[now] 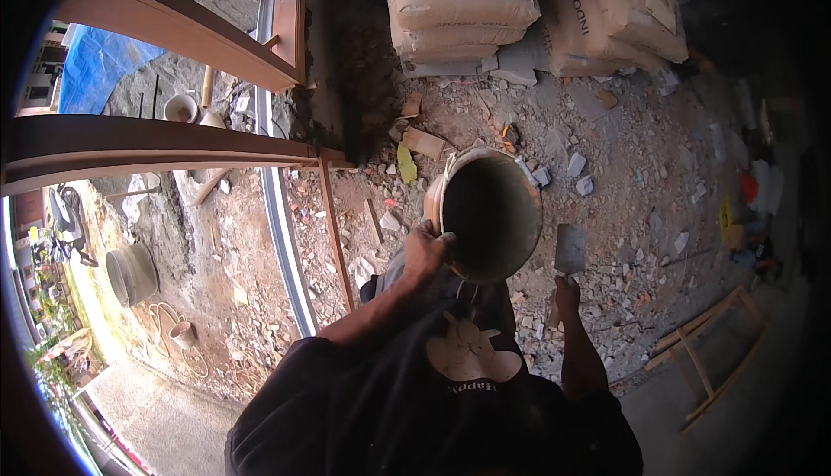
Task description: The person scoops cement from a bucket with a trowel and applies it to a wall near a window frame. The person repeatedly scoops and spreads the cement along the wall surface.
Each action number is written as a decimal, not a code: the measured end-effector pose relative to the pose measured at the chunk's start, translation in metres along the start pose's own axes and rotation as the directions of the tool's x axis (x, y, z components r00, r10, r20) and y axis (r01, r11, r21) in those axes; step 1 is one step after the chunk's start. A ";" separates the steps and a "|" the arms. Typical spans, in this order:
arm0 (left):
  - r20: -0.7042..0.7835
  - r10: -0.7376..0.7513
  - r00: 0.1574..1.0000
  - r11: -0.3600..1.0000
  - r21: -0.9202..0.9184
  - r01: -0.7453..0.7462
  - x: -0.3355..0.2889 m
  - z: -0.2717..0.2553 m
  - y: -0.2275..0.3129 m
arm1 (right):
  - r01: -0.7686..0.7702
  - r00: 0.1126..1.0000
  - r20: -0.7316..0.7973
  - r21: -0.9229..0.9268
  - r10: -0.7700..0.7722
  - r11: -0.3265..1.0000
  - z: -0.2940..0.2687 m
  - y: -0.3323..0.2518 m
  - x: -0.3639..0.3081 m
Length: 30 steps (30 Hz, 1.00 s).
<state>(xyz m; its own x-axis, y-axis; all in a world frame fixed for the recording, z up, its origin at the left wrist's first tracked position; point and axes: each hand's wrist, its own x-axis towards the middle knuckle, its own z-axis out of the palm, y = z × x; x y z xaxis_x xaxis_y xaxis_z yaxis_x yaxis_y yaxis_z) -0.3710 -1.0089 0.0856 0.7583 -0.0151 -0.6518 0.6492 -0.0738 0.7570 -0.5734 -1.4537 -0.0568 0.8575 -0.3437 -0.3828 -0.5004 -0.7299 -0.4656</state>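
My left hand [424, 249] is closed on the near left rim of a bucket [492, 212], its thumb over the edge. The bucket tilts so its round mouth faces me; its inside is dark, and I cannot make out what is in it. Pale, dried smears coat its rim. To the right, my right hand [567, 294] is wrapped round the handle of a trowel [570, 249]. The trowel's flat, grey, nearly rectangular blade points away from me, a short way right of the bucket and apart from it.
Rubble [623, 216] covers the ground. Stacked cement bags [463, 0] stand at the far side, with more bags [597, 9] beside them. A brown wooden frame [164, 143] and a metal track [288, 255] lie left. A wooden frame [710, 355] rests at right.
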 end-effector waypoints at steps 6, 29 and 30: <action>-0.498 -0.079 0.864 0.985 0.097 0.146 0.039 -0.023 -0.051 | -0.142 0.946 0.273 -0.134 0.174 0.981 -0.044 -0.159 0.143; -0.703 -0.679 0.210 0.688 -0.710 -0.151 0.124 0.016 -0.332 | 0.569 0.446 0.686 0.279 -0.575 0.774 0.268 -0.342 0.395; -0.704 -0.681 0.201 0.693 -0.708 -0.133 0.135 0.017 -0.344 | 0.611 0.434 0.698 0.237 -0.570 0.755 0.285 -0.343 0.405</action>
<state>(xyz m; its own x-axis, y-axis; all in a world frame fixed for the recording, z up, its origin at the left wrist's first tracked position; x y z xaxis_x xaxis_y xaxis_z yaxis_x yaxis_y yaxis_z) -0.4928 -1.0026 -0.2637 -0.2479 0.7495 -0.6138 0.3914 0.6570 0.6443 -0.0882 -1.1745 -0.2797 0.5741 0.6793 -0.4572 0.1177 -0.6210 -0.7749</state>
